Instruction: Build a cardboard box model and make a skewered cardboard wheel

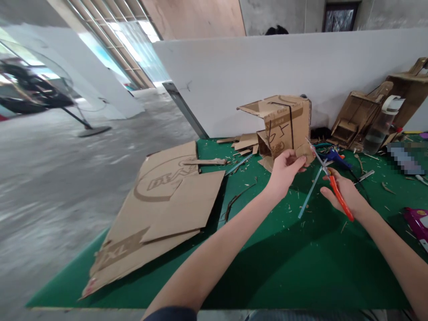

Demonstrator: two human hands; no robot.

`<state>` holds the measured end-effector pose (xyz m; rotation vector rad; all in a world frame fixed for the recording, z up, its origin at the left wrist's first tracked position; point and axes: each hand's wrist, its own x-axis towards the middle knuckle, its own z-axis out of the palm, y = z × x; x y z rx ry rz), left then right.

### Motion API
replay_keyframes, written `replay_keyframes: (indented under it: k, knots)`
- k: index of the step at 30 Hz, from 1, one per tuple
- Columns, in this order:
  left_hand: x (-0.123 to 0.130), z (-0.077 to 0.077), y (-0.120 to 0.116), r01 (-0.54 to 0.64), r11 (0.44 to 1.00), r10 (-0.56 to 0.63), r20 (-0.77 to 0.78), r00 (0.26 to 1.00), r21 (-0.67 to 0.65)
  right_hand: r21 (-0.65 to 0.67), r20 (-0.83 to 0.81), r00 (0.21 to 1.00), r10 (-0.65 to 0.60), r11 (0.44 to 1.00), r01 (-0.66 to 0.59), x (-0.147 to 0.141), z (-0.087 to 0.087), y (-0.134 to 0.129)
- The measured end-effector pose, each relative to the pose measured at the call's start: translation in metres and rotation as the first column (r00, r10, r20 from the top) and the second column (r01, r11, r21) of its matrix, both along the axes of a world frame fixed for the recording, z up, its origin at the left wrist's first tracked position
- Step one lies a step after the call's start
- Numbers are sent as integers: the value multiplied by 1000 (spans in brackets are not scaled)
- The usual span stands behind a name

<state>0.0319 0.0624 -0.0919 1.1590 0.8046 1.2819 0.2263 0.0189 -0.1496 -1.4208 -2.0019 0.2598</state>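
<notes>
Between the thumb and fingers of my left hand (288, 168) is a small, rounded piece of cardboard (305, 153). My right hand (346, 191) grips a pair of scissors (338, 196) with orange handles. Its blades are parted and lie at the right edge of the cardboard piece; whether they touch it I cannot tell. Just behind my left hand stands a cardboard box (284, 125) with black pen marks and a dark band round it. Under the blades, a blue glue gun (336, 158) and a translucent bluish stick (309, 194) lie on the green table (267, 272).
Flat cardboard sheets (180, 200) cover the table's left part. Cardboard scraps (245, 141) lie beside the box. At the right are a clear bottle (381, 127), a blurred-out phone (406, 158), a purple tape measure (417, 225) and cardboard constructions (354, 118). A white partition (227, 80) borders the back.
</notes>
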Motion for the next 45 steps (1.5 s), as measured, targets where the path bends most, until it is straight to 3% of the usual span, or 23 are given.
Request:
replay_keyframes:
  k: [12, 19, 22, 27, 30, 33, 45]
  knots:
    - [0, -1, 0, 27, 999, -25, -59, 998, 39, -53, 35, 999, -22, 998, 24, 2, 4, 0]
    - [1, -1, -2, 65, 998, -65, -21, 998, 16, 25, 261, 929, -261, 964, 264, -6, 14, -6]
    - [1, 1, -4, 68, 998, -68, -21, 997, 16, 61, 259, 918, -300, 954, 295, -6, 15, -7]
    - [-1, 3, -2, 45, 999, -46, -37, 998, -21, 12, 139, 964, -226, 974, 226, 5, 8, -1]
    - [-1, 2, 1, 4, 999, -5, -29, 1000, -39, 7, 35, 994, -101, 995, 101, 9, 5, 2]
    - [-1, 1, 3, -21, 999, 21, -19, 1000, -46, 26, 40, 999, 4, 1000, -5, 7, 5, 2]
    - [0, 0, -1, 32, 999, -32, 6, 999, -2, -110, 49, 999, -8, 994, 14, 2, 10, -3]
